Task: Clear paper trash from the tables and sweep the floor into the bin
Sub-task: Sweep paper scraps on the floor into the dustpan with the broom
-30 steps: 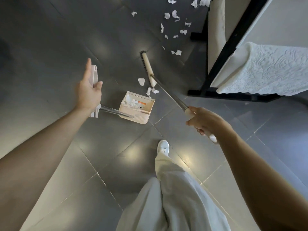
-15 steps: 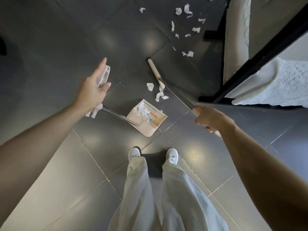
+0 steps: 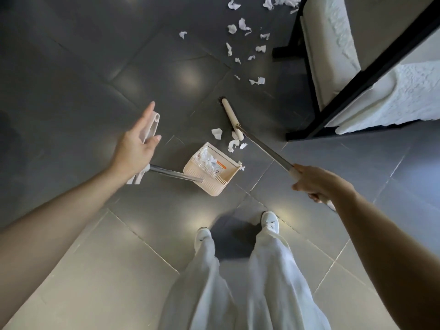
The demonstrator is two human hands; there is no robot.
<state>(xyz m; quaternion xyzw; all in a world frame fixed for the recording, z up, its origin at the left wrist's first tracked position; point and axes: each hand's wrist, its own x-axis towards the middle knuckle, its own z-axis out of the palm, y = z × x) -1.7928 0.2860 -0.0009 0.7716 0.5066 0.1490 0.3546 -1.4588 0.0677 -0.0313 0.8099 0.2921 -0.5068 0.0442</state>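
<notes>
Left hand [image 3: 135, 148] and right hand [image 3: 320, 183] bare, forearms [image 3: 59, 217] bare to the frame edge, loose pale wide-legged trousers [image 3: 269, 282] in soft folds, white laced shoes [image 3: 270, 220].

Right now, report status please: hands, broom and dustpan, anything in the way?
Left hand holds dustpan handle; right hand grips broom. Dustpan on floor, paper inside. Loose scraps beside broom head; farther scraps near black frame.
</notes>
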